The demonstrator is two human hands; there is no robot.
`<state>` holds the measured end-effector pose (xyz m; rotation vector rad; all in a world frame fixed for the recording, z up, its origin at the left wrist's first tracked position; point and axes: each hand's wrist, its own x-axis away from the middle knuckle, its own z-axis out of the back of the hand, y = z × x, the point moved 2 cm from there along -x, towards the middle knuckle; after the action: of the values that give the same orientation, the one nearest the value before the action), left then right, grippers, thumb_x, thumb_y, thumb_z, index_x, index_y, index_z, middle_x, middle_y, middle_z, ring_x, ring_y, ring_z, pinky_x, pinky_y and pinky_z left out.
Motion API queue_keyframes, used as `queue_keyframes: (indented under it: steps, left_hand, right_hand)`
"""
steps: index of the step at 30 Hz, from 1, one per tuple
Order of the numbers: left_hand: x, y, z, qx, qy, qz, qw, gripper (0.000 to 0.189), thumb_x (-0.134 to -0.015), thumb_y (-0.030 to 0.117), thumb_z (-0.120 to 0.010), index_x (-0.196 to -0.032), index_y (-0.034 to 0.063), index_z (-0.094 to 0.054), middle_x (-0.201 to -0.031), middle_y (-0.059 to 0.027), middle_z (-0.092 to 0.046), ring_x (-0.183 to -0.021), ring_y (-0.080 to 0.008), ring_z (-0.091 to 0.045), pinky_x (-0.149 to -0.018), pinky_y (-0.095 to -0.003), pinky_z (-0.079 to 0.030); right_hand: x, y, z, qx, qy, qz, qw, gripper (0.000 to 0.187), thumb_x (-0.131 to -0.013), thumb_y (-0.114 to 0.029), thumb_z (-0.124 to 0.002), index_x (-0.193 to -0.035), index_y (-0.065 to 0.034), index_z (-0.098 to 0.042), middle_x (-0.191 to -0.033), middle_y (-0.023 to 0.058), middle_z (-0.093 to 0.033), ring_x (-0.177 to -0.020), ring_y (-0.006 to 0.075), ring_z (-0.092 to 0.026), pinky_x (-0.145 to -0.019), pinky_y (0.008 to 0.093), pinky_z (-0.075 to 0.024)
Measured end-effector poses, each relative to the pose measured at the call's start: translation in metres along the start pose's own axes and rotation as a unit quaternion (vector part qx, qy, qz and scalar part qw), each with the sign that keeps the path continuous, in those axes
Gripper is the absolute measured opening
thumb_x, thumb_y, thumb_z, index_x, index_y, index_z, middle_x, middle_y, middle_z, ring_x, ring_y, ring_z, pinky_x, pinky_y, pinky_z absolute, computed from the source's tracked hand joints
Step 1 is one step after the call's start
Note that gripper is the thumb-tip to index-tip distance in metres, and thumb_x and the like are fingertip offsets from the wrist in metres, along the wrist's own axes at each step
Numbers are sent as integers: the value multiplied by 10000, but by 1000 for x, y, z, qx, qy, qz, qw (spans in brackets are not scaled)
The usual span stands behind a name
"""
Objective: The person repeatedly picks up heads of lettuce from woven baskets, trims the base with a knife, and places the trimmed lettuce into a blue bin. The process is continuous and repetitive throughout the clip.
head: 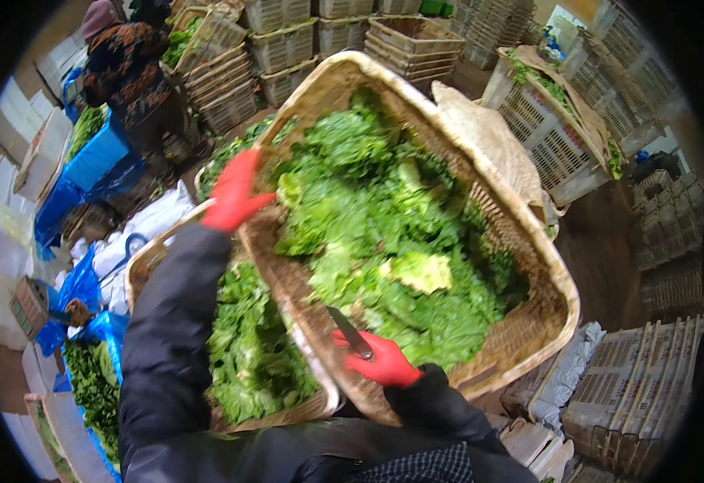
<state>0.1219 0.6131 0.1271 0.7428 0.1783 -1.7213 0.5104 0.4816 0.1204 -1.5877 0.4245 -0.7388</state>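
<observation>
A large dirt-stained plastic crate point(509, 208) stands tilted before me, with loose green lettuce leaves point(358, 205) inside. My left hand point(237, 192), in a red glove, grips the crate's left rim, thumb reaching over the inner side. In my red-gloved right hand point(382, 360) is a small knife point(349, 332), its blade pointing up and left above the crate's near wall. A pale yellow-green leaf point(419, 271) lies on top of the greens. Under my left arm sits a second crate point(332, 395), partly hidden, with more lettuce point(252, 350).
Stacked crates point(219, 90) line the back, and others point(636, 380) stand at the right. A person point(125, 78) bends at the upper left beside a blue-lined box point(99, 151). A scale point(33, 307) and blue-lined greens point(93, 374) are at the left.
</observation>
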Motion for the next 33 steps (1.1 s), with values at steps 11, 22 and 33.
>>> queue_keyframes:
  steps: [11,22,33]
  left_hand:
    - [-189,79,-188,-244,-40,83,965,952,-591,12,-654,-1418,319,-295,-1289,-163,-438,-1138,-349,-458,-852,-503,-432]
    - [9,84,0,531,187,165,810,506,-908,44,-490,-1397,78,-363,-1326,-91,-483,-1202,-166,-463,-1000,-310,-399]
    - [335,221,165,728,-40,374,574,459,-925,106,-505,-1366,40,-396,-1321,-105,-485,-1192,-168,-468,-1003,-308,-395]
  right_hand:
    - [9,-25,50,-219,45,14,975,469,-863,-18,-599,-1307,18,-451,-1241,93,-583,-1146,134,-531,-948,268,-414]
    - [-11,2,48,-96,228,62,967,495,-862,-69,-601,-1320,-2,-425,-1176,145,-597,-820,152,-638,-574,226,-478]
    - [10,-81,-141,499,-216,334,770,382,-720,-108,-618,-1101,-94,-594,-688,44,-524,-612,230,-559,-497,379,-422]
